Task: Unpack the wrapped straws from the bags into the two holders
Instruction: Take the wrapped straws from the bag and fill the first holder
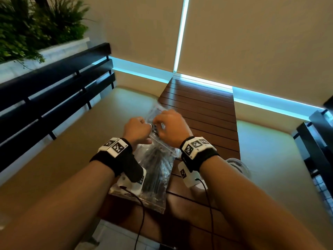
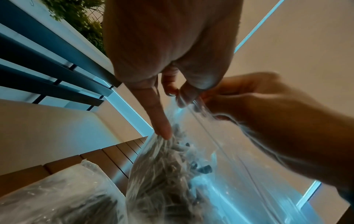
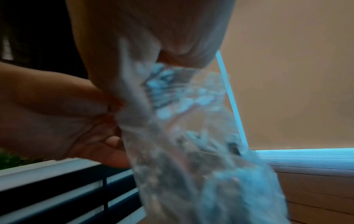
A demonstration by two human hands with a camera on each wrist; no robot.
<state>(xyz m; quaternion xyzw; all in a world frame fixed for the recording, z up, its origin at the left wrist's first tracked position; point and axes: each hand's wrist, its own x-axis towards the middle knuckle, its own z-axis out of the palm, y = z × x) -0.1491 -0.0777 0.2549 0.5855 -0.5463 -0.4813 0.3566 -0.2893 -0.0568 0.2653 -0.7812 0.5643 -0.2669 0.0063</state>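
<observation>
A clear zip bag [image 1: 156, 156] full of wrapped straws [image 2: 168, 169] stands upright over the brown slatted table [image 1: 201, 109]. Both hands meet at its top edge. My left hand [image 1: 144, 128] pinches the left side of the bag's mouth, and in the left wrist view its index finger [image 2: 153, 112] lies straight down against the plastic. My right hand [image 1: 162, 123] pinches the right side of the mouth. The right wrist view is blurred but shows the bag [image 3: 191, 136] hanging below the fingers. A second bag of straws [image 2: 63, 192] lies on the table below my left wrist.
A clear round container [image 1: 238, 166] stands on the table just behind my right wrist, mostly hidden. Cushioned benches [image 1: 75, 141] with dark slatted backs [image 1: 45, 98] flank the table on both sides. Plants [image 1: 36, 24] grow beyond the left bench.
</observation>
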